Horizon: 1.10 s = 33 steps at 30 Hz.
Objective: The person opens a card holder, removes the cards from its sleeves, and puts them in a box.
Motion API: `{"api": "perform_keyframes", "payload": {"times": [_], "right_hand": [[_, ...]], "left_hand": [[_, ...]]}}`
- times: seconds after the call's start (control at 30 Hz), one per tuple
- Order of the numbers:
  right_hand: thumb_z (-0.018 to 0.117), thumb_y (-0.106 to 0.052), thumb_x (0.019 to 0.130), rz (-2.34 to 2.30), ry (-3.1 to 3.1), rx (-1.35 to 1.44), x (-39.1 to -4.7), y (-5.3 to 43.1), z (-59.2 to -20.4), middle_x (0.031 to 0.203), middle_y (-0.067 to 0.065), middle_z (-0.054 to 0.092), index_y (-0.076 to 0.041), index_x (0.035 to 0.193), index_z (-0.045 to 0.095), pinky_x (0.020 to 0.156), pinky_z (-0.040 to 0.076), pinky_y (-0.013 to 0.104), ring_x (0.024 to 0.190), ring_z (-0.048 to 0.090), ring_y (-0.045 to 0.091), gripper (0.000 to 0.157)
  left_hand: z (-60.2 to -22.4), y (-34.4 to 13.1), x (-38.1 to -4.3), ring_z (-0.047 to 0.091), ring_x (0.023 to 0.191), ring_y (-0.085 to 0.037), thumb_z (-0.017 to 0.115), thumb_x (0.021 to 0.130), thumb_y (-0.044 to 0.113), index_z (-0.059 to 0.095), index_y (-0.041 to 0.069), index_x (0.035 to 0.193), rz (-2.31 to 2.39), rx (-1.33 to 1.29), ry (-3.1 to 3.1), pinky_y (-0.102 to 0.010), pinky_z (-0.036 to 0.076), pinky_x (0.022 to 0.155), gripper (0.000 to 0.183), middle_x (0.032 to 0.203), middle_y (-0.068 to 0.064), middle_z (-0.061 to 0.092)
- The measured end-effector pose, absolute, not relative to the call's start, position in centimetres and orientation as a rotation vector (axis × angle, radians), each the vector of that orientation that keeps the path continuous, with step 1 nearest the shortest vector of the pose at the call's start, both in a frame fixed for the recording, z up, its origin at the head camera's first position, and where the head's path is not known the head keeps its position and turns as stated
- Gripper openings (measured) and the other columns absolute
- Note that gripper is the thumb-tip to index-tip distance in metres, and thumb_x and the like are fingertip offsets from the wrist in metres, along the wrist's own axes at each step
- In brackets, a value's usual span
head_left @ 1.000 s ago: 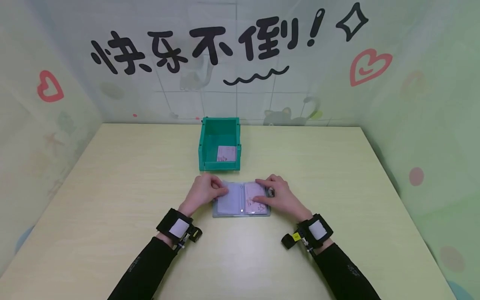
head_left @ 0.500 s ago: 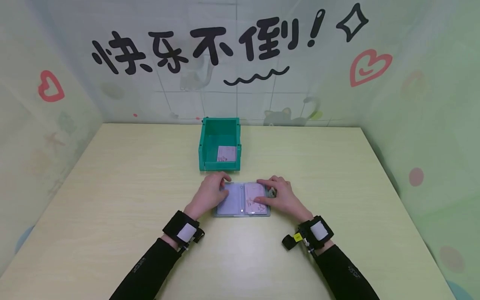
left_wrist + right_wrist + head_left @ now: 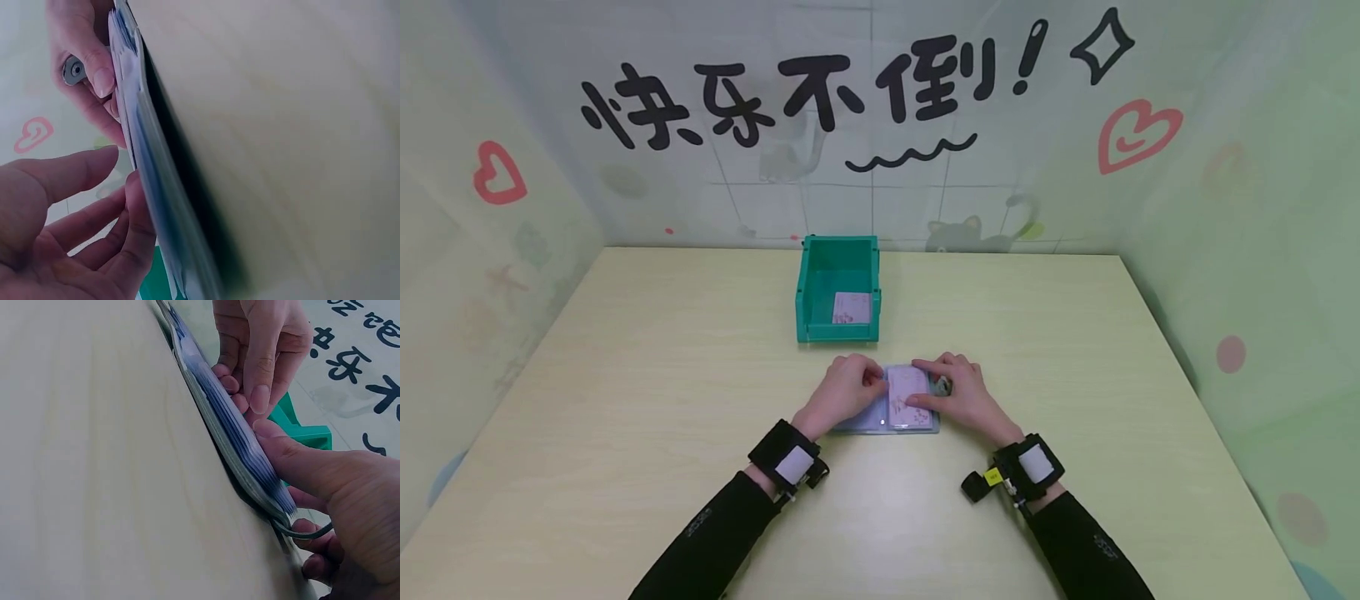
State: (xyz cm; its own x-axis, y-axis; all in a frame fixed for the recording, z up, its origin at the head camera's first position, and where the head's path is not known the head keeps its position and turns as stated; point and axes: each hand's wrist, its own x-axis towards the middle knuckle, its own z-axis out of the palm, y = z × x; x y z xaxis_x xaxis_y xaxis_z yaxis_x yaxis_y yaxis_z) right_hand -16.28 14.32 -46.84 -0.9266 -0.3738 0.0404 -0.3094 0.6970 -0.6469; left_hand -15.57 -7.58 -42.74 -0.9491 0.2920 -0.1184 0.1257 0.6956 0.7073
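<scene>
A small card album point(image 3: 867, 419) lies spread on the table, its pale lilac left page partly hidden by my left hand point(image 3: 846, 390). On its right page shows a pink card point(image 3: 904, 385) with a floral print. My left fingertips are at the page by the spine; in the left wrist view the thumb point(image 3: 94, 164) stands apart from the fingers. My right hand point(image 3: 962, 390) rests on the right page, thumb and index finger spread and pressing near its edges. The album's strap with a metal snap point(image 3: 75, 70) sits by the right fingers.
Behind the album stands a green bin point(image 3: 837, 332) with a similar pink card point(image 3: 852, 307) inside. The wooden table point(image 3: 647, 333) reaches back to a printed fabric wall point(image 3: 730, 200).
My left hand has moved right from the album's left outer edge, across the left page, to the spine. My right hand and the green bin have stayed in place.
</scene>
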Motion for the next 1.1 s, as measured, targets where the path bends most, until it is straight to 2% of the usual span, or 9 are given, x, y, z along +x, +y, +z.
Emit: {"api": "perform_keyframes", "payload": {"times": [0.2,0.37,1.1], "right_hand": [[0.083,-0.037,0.081,-1.014,2.834,-0.57,-16.4,14.1,-46.9,0.097,0.005,0.059,-0.016,0.136,0.065,0.088,0.025,0.039,0.095,0.046,0.021,0.061],[0.084,-0.038,0.081,-1.005,2.848,-0.561,-16.4,13.9,-47.0,0.096,0.005,0.058,-0.017,0.135,0.065,0.088,0.024,0.039,0.096,0.046,0.022,0.061],[0.084,-0.042,0.079,-0.98,2.896,-0.534,-16.1,13.6,-47.2,0.096,0.006,0.057,-0.021,0.133,0.067,0.088,0.024,0.042,0.099,0.045,0.025,0.06]], "left_hand": [[-42.9,-7.6,-15.9,0.061,0.084,-0.019,0.07,0.095,0.015,0.073,-0.001,0.112,1.126,0.255,2.65,-0.031,0.055,0.08,0.024,0.098,-0.013,0.072],[-43.2,-7.7,-16.3,0.065,0.084,-0.018,0.07,0.094,0.016,0.074,0.0,0.109,1.166,0.219,2.623,-0.032,0.057,0.08,0.022,0.098,-0.013,0.073],[-43.6,-8.0,-16.8,0.064,0.076,-0.016,0.076,0.089,0.014,0.076,0.001,0.103,1.255,0.142,2.535,-0.023,0.048,0.068,0.019,0.088,-0.01,0.075]]}}
